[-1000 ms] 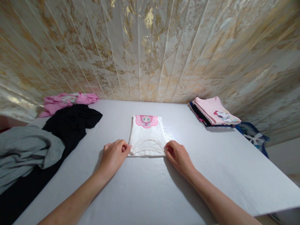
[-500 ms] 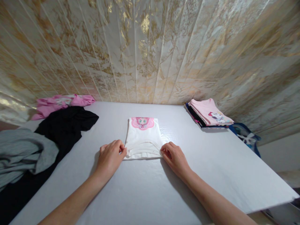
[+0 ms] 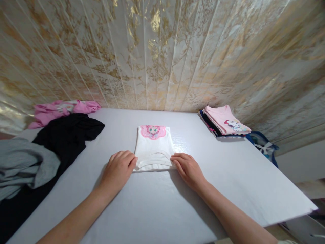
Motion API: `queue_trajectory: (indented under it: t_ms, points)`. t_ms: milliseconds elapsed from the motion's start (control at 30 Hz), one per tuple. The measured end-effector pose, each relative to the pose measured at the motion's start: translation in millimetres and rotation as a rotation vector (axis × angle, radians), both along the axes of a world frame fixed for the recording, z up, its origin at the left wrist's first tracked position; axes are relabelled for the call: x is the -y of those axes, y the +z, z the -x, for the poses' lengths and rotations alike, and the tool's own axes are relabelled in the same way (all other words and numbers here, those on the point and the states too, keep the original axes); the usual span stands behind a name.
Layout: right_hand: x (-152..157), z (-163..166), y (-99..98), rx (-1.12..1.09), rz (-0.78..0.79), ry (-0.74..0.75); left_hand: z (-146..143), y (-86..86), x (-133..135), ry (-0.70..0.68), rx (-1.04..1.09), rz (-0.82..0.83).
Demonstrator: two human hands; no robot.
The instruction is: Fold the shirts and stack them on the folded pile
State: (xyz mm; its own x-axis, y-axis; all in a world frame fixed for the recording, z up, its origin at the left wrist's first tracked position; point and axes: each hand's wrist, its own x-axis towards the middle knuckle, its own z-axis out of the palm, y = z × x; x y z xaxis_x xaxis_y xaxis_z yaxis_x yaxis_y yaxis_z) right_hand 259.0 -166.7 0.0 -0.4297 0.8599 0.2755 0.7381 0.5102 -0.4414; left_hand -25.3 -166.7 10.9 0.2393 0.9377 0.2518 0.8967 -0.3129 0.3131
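Note:
A white T-shirt, folded into a small rectangle, lies in the middle of the table with its neckline toward me. A pink printed patch with a cartoon face shows along its far edge. At the near left corner my left hand is closed, pinching the cloth between thumb and fingers. My right hand is on the opposite near corner, fingers together over the edge and thumb beneath them. Both sets of fingertips partly hide the corners of the shirt.
Loose grey, black and pink garments lie along the left side of the white table. A folded clothes stack stands at the back right. Beside it is a blue-edged bag. A patterned curtain hangs behind.
My right fingers have shifted slightly inward and up over the shirt's corner. My left hand stays at its corner. The whole view has moved a little.

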Motion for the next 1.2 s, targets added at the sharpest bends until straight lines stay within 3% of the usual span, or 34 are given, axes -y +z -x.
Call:
queue_trajectory:
  t_ms: [133,233,333,467,600,733,867,967,1033,1100,1200]
  points:
    - [0,-5,-0.3,-0.063,0.04,-0.073,6,-2.8,-3,0.09,0.036,0.028]
    - [0,-7,-1.4,-0.131,0.019,-0.106,8,-3.2,-4,0.141,0.104,-0.049]
    - [-2,-6,-1.5,-0.161,-0.003,-0.068,5,-2.6,-4,0.037,0.18,-0.094]
    - [-4,-3,-1.7,-0.121,0.031,-0.008,1,-6.3,-1,-0.117,0.169,-0.005]
    - [-4,-2,-2.1,-0.097,0.024,-0.02,-2,-9.4,0,-0.126,0.101,0.018]
    - [-3,-2,-0.3,-0.016,-0.022,0.022,-8,-2.1,5,-0.113,0.015,-0.067]
    - [2,6,5.0,0.156,-0.062,0.037,-17,9.0,11,-0.234,0.003,-0.171]
    - [18,20,16.0,0.251,-0.035,0.056,-22,12.7,11,-0.284,-0.014,-0.124]
    - [34,32,27.8,0.248,0.032,0.13,-24,12.4,8,-0.253,-0.064,-0.063]
    - [46,41,41.1,0.179,0.123,0.31,-26,11.5,3,-0.191,-0.135,-0.032]
    - [39,42,54.4,0.056,0.159,0.484,-30,11.2,-3,-0.082,-0.228,-0.038]
